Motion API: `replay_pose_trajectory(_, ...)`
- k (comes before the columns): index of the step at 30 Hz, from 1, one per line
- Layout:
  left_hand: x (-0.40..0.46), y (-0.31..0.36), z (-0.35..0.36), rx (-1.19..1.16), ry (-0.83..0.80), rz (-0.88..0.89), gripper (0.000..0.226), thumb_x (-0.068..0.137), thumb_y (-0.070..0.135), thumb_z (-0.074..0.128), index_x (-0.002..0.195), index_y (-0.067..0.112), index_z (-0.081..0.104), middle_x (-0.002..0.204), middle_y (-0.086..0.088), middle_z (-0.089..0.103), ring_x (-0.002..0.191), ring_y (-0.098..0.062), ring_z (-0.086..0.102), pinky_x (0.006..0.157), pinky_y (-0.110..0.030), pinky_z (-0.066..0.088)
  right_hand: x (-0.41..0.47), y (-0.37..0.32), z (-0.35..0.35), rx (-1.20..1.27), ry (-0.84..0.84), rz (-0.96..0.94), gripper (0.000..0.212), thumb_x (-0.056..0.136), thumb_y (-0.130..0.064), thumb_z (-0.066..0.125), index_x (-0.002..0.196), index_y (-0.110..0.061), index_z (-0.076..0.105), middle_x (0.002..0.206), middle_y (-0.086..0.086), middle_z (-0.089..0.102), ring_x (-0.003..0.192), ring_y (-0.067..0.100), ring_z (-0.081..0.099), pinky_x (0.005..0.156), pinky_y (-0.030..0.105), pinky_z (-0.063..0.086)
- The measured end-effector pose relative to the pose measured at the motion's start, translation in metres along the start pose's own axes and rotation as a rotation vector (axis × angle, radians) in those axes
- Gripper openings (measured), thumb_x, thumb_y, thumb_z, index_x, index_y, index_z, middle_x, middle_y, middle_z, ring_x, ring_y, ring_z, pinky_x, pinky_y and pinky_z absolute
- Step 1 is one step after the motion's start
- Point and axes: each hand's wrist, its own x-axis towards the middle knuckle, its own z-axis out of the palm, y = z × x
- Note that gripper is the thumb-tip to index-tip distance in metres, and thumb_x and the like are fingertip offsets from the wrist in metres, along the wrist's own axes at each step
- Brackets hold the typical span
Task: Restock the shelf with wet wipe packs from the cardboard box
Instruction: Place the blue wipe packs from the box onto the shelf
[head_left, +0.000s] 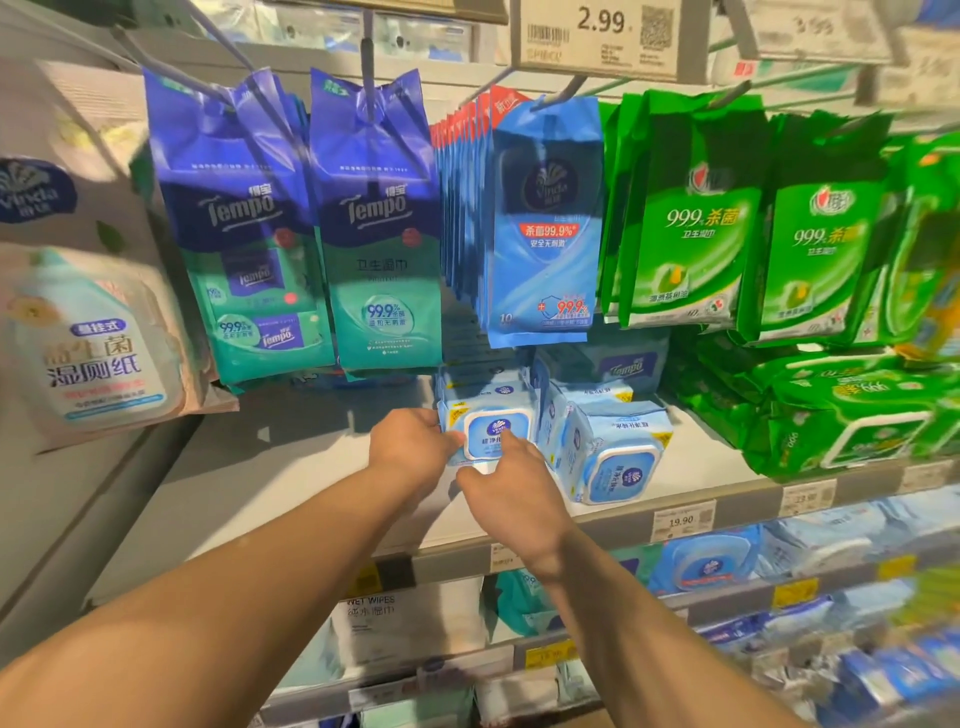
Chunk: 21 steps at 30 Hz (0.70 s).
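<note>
wet wipe pack (491, 434), pale blue with a white flip lid, stands on edge on the grey shelf (291, 483) and is caught between both hands. nearest the camera, the right hand (511, 501) rests against the pack's lower front, its forefinger stretched up over the lid; whether the other fingers curl under the pack i cannot tell. just beyond it, the left hand (410, 447) holds the pack's left side, fingertips curled round its edge. to the right of the right hand, touching or nearly touching the held pack, a second pack (615, 452) of the same kind leans tilted. past both hands more blue packs sit in a row behind, and above them hang blue sachets (545, 228) and tempo bags (376, 234). the step looks like seating this pack at the front of its row. the next move likely calls for squaring it, letting go, then reaching for another; the cardboard box is not in view. left of the left hand the shelf is bare.
</note>
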Motion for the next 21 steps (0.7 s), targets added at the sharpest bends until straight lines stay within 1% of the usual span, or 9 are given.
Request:
replay_pose_trajectory(1,0.002,0.0,0.001,-0.015,-0.004,-0.011,0.014,0.084,0.027,0.086,0.081,0.023,0.073,0.089,-0.001,0.08,0.084,-0.021,0.077,0.078,-0.048,0.065,0.001,0.001,0.0,-0.012,-0.008,0.0,0.077,0.09,-0.036,0.062,0.156,-0.01,0.033,0.159,0.008,0.035,0.147,0.022,0.032,0.119,0.035,0.032)
replay_pose_trajectory(3,0.003,0.0,0.001,-0.032,-0.005,-0.027,0.02,0.082,0.031,0.087,0.092,0.019,0.074,0.093,-0.002,0.079,0.086,-0.021,0.077,0.077,-0.047,0.065,0.002,0.001,-0.002,-0.03,-0.018,0.005,0.079,0.091,-0.037,0.062,0.158,-0.009,0.03,0.162,0.008,0.031,0.15,0.021,0.027,0.121,0.036,0.029)
replay_pose_trajectory(7,-0.006,0.001,-0.003,-0.01,-0.06,-0.024,0.031,0.082,0.033,0.087,0.1,0.012,0.072,0.099,-0.003,0.078,0.093,-0.021,0.075,0.085,-0.046,0.064,0.002,0.0,-0.005,-0.054,-0.039,0.009,0.082,0.096,-0.035,0.058,0.162,-0.008,0.017,0.169,0.007,0.018,0.156,0.019,0.015,0.123,0.032,0.019)
replay_pose_trajectory(10,-0.021,0.002,-0.014,0.019,-0.09,-0.021,0.055,0.08,0.04,0.087,0.125,0.015,0.067,0.115,-0.004,0.073,0.101,-0.022,0.072,0.089,-0.041,0.062,-0.002,-0.003,-0.004,-0.085,-0.037,-0.003,0.078,0.099,-0.029,0.053,0.161,-0.003,0.015,0.17,0.01,0.013,0.157,0.018,0.007,0.123,0.028,0.015)
replay_pose_trajectory(11,-0.028,0.004,-0.019,0.08,-0.099,0.006,0.055,0.082,0.043,0.085,0.127,0.018,0.066,0.116,-0.003,0.073,0.102,-0.022,0.071,0.086,-0.038,0.061,-0.005,-0.003,-0.002,-0.099,-0.032,-0.008,0.077,0.099,-0.027,0.052,0.161,-0.001,0.016,0.17,0.012,0.013,0.157,0.019,0.007,0.123,0.027,0.014)
replay_pose_trajectory(13,-0.041,0.006,-0.031,0.187,-0.116,0.063,0.048,0.086,0.047,0.08,0.125,0.022,0.067,0.116,-0.001,0.073,0.098,-0.021,0.068,0.08,-0.031,0.056,-0.014,-0.005,0.003,-0.123,-0.006,-0.041,0.072,0.098,-0.025,0.052,0.16,-0.001,0.021,0.169,0.014,0.017,0.157,0.021,0.011,0.122,0.027,0.015)
replay_pose_trajectory(17,-0.073,0.011,-0.051,0.256,-0.113,0.164,0.045,0.09,0.05,0.074,0.127,0.025,0.068,0.121,0.004,0.071,0.106,-0.017,0.066,0.093,-0.03,0.052,-0.036,-0.005,0.004,-0.124,0.028,-0.166,0.061,0.1,-0.022,0.052,0.157,-0.008,0.036,0.165,0.007,0.031,0.154,0.017,0.023,0.122,0.023,0.015)
replay_pose_trajectory(18,-0.08,0.01,-0.054,0.233,-0.118,0.172,0.043,0.09,0.05,0.074,0.126,0.026,0.068,0.118,0.006,0.073,0.104,-0.015,0.067,0.092,-0.028,0.052,-0.041,-0.004,0.002,-0.115,0.038,-0.189,0.058,0.1,-0.022,0.052,0.155,-0.01,0.04,0.163,0.004,0.036,0.152,0.016,0.027,0.121,0.023,0.016)
replay_pose_trajectory(21,-0.105,0.007,-0.061,0.148,-0.142,0.214,0.035,0.09,0.048,0.074,0.119,0.029,0.069,0.099,0.017,0.071,0.084,0.002,0.065,0.07,-0.015,0.046,-0.057,-0.002,-0.005,-0.086,0.065,-0.243,0.053,0.098,-0.023,0.055,0.151,-0.014,0.048,0.158,0.001,0.045,0.146,0.014,0.037,0.118,0.02,0.022)
